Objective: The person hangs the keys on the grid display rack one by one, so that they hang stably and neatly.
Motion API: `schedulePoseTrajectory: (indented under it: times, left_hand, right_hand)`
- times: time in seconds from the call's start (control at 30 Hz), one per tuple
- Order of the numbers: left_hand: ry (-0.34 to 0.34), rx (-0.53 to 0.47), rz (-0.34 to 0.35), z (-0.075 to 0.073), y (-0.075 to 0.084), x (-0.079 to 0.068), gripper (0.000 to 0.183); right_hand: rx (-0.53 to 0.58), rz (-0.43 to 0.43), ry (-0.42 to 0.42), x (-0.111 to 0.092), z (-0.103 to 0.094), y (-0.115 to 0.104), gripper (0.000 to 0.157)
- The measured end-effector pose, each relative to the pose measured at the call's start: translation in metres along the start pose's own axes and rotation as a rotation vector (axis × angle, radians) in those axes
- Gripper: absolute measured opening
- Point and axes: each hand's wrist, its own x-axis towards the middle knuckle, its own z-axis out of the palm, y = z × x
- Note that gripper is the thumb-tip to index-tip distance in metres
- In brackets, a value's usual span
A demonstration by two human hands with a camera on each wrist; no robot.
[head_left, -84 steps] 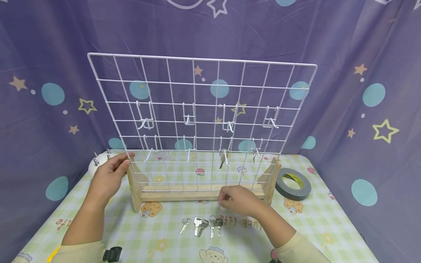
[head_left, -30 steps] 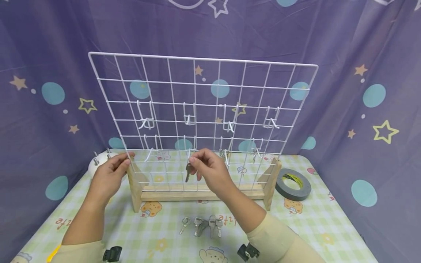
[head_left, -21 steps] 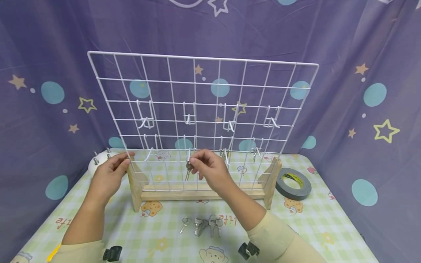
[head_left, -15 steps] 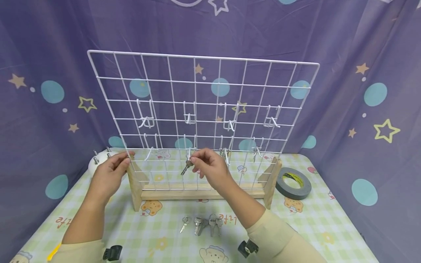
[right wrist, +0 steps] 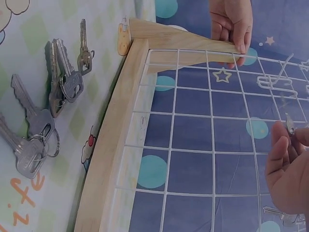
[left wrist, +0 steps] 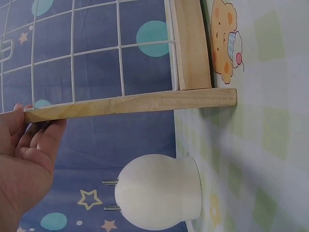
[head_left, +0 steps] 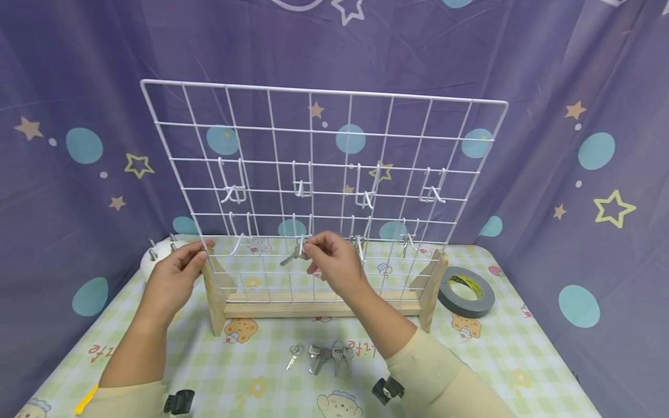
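A white wire grid (head_left: 324, 91) stands in a wooden stand (head_left: 313, 310), with two rows of white hooks on it. My left hand (head_left: 175, 281) grips the upper end of the stand's left side post; the left wrist view shows thumb and fingers around that post (left wrist: 130, 103). With its fingertips, my right hand (head_left: 337, 264) pinches a key (head_left: 289, 259) at the second lower hook from the left. The key slants down to the left, its head partly covered by the fingers. Other keys (head_left: 357, 242) hang on the two lower hooks further right.
Several loose keys (head_left: 338, 355) lie on the checked tablecloth (head_left: 282, 400) in front of the stand; in the right wrist view some have rings (right wrist: 54, 145). A grey tape roll (head_left: 483, 299) lies on the right. A white rounded object (left wrist: 154, 191) with metal pegs stands behind the left post.
My right hand has risen from the table to the lower hook with a key. Over the last second the key has swung from hanging down to slanting left. My left hand stays put.
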Motion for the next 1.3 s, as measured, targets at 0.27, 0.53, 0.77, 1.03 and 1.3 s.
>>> schedulePoseTrajectory:
  times: [0.27, 0.53, 0.77, 1.03, 1.3]
  left_hand:
    - [-0.001, 0.018, -0.008, 0.000, 0.002, -0.001, 0.049]
    - [-0.006, 0.021, -0.015, -0.002, 0.002, -0.002, 0.050]
    - [0.003, 0.009, 0.004, -0.001, 0.001, -0.001, 0.048]
    - [0.008, 0.030, -0.006, -0.001, 0.001, -0.001, 0.048]
    - [-0.004, 0.015, -0.020, -0.001, 0.000, -0.001, 0.049]
  right_hand:
    - [-0.057, 0.001, 0.015, 0.000, -0.001, -0.003, 0.015]
    - [-0.103, 0.011, 0.017, 0.002, 0.000, 0.001, 0.014]
    - [-0.021, 0.008, -0.007, 0.000, 0.000, 0.007, 0.018]
    - [-0.005, 0.001, 0.016, 0.000, 0.002, 0.011, 0.022]
    - [-0.035, 0.048, 0.010, 0.002, 0.000, 0.015, 0.027]
